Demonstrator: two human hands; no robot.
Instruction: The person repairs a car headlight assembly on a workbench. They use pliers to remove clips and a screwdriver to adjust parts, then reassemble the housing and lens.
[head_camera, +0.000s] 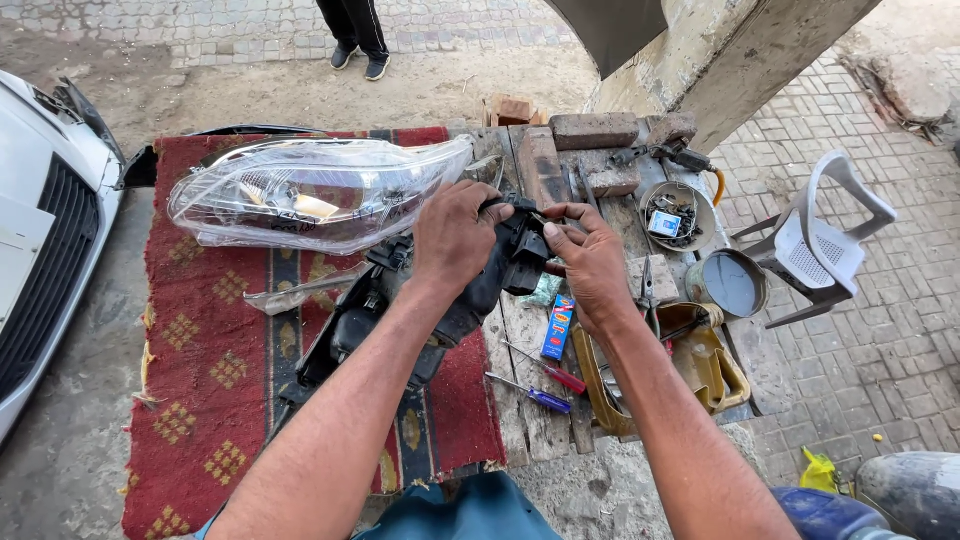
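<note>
My left hand (455, 238) grips the top of a black headlight housing (385, 315) that leans over a red patterned rug (215, 380). My right hand (590, 262) pinches a small black part on the housing's upper right end (523, 258). A clear headlight lens unit (310, 192) lies on the rug just beyond my left hand. Part of the housing is hidden under my left forearm.
Two screwdrivers (540, 385), a small blue box (559, 326), bricks (593, 131), a bowl of small parts (676, 215), a round tin (728, 282) and a yellow tray (705, 370) lie on the wooden bench. A white car front (45, 230) stands left, a tipped plastic chair (825, 245) right, a person's legs (355, 35) beyond.
</note>
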